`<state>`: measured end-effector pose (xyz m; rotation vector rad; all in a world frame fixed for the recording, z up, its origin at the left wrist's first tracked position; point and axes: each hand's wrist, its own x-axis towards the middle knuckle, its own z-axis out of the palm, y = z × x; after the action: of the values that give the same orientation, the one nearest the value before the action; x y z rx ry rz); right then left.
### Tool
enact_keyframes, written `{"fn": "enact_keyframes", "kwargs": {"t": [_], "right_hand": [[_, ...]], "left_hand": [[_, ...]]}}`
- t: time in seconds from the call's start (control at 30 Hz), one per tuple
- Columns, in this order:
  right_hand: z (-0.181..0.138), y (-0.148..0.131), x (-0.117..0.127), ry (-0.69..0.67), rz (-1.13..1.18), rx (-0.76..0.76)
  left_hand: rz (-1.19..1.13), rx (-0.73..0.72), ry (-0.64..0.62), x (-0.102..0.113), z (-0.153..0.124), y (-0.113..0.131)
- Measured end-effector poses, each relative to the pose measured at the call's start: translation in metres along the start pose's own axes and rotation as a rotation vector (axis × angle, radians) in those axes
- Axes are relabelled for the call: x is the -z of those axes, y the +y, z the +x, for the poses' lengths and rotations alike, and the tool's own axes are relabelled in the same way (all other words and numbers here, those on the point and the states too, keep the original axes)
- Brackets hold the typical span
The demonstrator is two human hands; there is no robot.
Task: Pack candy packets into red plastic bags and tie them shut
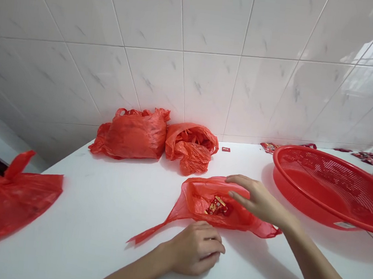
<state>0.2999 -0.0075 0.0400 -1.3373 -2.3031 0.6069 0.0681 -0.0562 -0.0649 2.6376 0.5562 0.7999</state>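
Observation:
A red plastic bag (200,203) lies open on the white table (105,211), with small red and gold packets (217,206) inside it. My right hand (258,200) hovers over the bag's far rim, fingers stretched out and apart, touching the plastic edge. My left hand (197,248) rests on the table at the bag's near edge, fingers curled under; whether it pinches the bag's rim is hidden.
Two stuffed red bags (130,133) (190,148) sit against the tiled wall. Another red bag (10,201) hangs over the table's left edge. A large red plastic basket (334,190) stands at the right, with loose red packets (269,146) behind it.

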Motion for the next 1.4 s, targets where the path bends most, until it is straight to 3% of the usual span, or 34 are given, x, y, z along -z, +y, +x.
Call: {"fn": "enact_keyframes", "kwargs": {"t": [0.1,0.2,0.3,0.4,0.5,0.6,0.8,0.9,1.0,1.13,1.23,1.4], "right_hand": [[-0.025,0.014,0.002,0.112,-0.008,0.029],[-0.053,0.034,-0.003,0.191,-0.023,-0.05],[-0.076,0.055,-0.011,0.106,-0.028,-0.206],[-0.092,0.071,-0.017,0.034,0.02,-0.31],[-0.097,0.08,-0.017,-0.002,0.031,-0.307],[-0.093,0.08,-0.012,-0.096,-0.004,-0.287],[-0.079,0.057,0.003,-0.333,0.051,-0.295],[-0.076,0.051,0.008,-0.388,0.038,-0.275],[-0.071,0.048,0.012,-0.368,0.014,-0.191],[-0.056,0.044,0.014,-0.289,0.034,-0.075],[-0.039,0.044,0.017,-0.189,0.175,-0.014],[-0.003,0.045,0.042,0.246,0.571,-0.129]], "left_hand": [[0.04,0.105,-0.127,0.012,-0.001,-0.003],[0.07,0.184,-0.183,0.024,0.0,-0.003],[0.081,0.323,-0.183,0.038,-0.002,-0.002],[0.057,0.568,-0.167,0.053,-0.011,-0.003],[0.052,0.82,-0.135,0.066,-0.025,-0.012],[0.016,0.95,-0.036,0.072,-0.031,-0.023],[-0.211,0.804,0.246,0.081,-0.003,-0.03],[-0.239,0.675,0.243,0.089,0.015,-0.032],[-0.161,0.558,0.117,0.099,0.032,-0.038],[-0.116,0.559,-0.063,0.11,0.057,-0.05],[-0.106,0.605,-0.127,0.117,0.075,-0.058],[0.031,0.71,-0.027,0.143,0.093,-0.059]]}}
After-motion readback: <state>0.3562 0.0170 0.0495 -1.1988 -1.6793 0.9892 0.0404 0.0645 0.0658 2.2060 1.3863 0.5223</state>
